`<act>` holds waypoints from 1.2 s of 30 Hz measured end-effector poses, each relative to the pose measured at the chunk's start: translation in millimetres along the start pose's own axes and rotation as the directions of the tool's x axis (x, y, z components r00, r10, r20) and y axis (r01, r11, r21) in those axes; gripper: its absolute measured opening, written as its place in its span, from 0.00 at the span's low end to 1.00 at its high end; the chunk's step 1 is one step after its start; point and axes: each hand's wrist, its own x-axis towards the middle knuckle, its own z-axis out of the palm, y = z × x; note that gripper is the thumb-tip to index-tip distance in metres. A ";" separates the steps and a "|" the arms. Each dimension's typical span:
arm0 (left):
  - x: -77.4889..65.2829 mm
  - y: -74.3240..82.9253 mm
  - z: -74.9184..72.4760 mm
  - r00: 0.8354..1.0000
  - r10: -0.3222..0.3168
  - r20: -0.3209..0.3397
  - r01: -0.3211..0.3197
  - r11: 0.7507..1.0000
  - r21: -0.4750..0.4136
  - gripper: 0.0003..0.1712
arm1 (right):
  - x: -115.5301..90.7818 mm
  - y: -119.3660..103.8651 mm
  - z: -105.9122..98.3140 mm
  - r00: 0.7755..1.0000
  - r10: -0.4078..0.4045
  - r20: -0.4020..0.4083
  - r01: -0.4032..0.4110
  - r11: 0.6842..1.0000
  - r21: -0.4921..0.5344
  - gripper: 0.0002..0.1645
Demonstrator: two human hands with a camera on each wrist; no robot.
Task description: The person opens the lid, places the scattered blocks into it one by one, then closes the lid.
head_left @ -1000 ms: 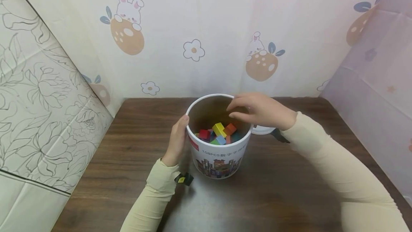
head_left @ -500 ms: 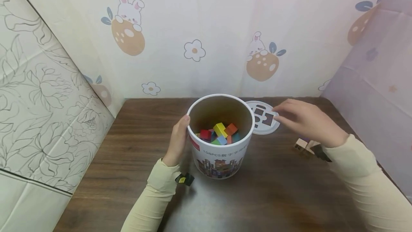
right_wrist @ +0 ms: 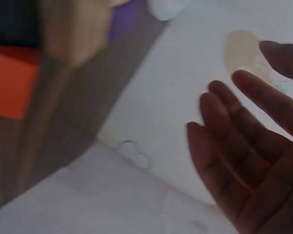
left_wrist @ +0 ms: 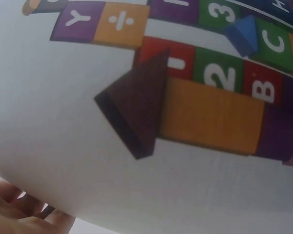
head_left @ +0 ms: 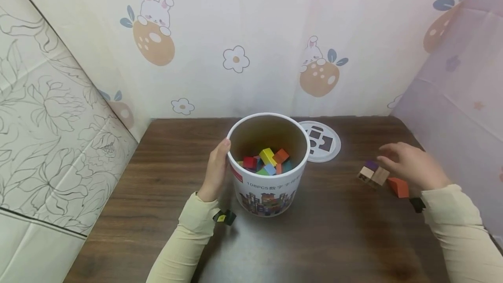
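Observation:
A white bucket with printed block pictures stands on the table, its top uncovered. Inside lie several colored blocks, among them a yellow block and a red block. My left hand holds the bucket's left side, thumb at the rim; its fingers lie against the wall in the left wrist view. At the right, my right hand hovers with loosely bent fingers and nothing in them. Below it are wooden blocks, plain and purple, and an orange-red wedge block.
A round white lid with cut-out shapes lies behind and right of the bucket. The brown wooden table ends at a patterned curtain at the back and more hangings at both sides.
My right hand has moved from over the bucket's rim, past the lid, to the blocks at the right, uncovering the lid and the orange-red block. My left hand and the bucket stay put.

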 end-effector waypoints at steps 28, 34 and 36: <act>0.6 2.1 0.8 1.000 -0.016 -0.022 0.017 1.000 0.022 0.31 | -26.2 58.5 44.2 0.966 0.155 0.205 -0.158 0.987 -0.004 0.28; 0.0 3.6 1.2 0.999 -0.035 -0.031 0.036 0.999 0.026 0.32 | -27.0 60.6 42.2 0.970 0.159 0.183 -0.163 0.987 0.006 0.27; 0.1 3.2 0.9 0.999 -0.037 -0.034 0.038 0.999 0.029 0.31 | -27.4 61.5 40.5 0.975 0.154 0.158 -0.158 0.987 0.008 0.26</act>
